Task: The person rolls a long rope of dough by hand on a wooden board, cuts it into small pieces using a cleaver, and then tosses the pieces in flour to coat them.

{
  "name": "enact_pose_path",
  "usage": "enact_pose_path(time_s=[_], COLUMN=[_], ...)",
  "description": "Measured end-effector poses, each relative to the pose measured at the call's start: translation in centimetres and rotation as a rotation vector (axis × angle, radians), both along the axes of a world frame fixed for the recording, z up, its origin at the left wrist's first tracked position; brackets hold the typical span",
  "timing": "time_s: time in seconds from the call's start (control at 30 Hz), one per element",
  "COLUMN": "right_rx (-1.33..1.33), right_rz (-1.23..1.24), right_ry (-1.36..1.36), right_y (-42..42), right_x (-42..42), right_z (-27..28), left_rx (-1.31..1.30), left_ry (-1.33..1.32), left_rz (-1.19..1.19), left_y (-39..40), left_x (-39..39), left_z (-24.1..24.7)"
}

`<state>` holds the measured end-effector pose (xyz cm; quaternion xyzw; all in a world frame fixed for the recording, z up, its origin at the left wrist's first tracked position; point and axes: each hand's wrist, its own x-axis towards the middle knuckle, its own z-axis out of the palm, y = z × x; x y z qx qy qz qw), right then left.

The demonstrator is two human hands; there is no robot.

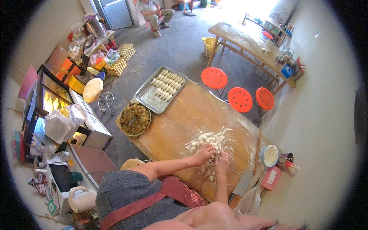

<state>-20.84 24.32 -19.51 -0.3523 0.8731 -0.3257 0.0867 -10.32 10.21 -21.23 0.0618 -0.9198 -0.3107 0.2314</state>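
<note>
My left hand (204,154) and my right hand (222,162) are side by side over small cut dough pieces (211,171) on a floured wooden board (172,129). The fingers of both touch the pieces; whether either grips one is hidden. Loose white flour (220,137) spreads just beyond the hands, with more dough pieces (194,145) in it. At the board's far left corner stands a metal bowl of brown, chopped filling (130,115), a utensil stuck in it. Beside the bowl, a metal tray (145,97) carries rows of shaped dumplings (168,83).
Along the board's right side lie a long wooden rod (257,146) and a cleaver's blade (243,181). A bowl of flour (270,155) and a pink tissue box (270,178) stand by the wall. Red stools (240,99) are beyond the board. A person (155,14) sits farther back.
</note>
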Motion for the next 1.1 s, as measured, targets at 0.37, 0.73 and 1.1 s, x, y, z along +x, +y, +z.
enact_pose_path(time_s=[0.37, 0.73, 1.1], right_rx=[-0.069, 0.258, -0.027], right_rz=[-0.015, -0.038, -0.008], right_ry=[-0.055, 0.22, 0.017], right_y=[0.5, 2.0, 2.7], right_x=[4.9, 0.9, 0.9], right_z=[0.9, -1.3, -1.6], left_rx=[-0.291, -0.197, -0.226], left_ry=[-0.213, -0.359, -0.172], left_rz=[-0.086, -0.087, -0.068], left_y=[-1.5, -5.5, -6.6], left_x=[0.7, 1.3, 1.2], left_z=[-4.3, -1.2, -0.7])
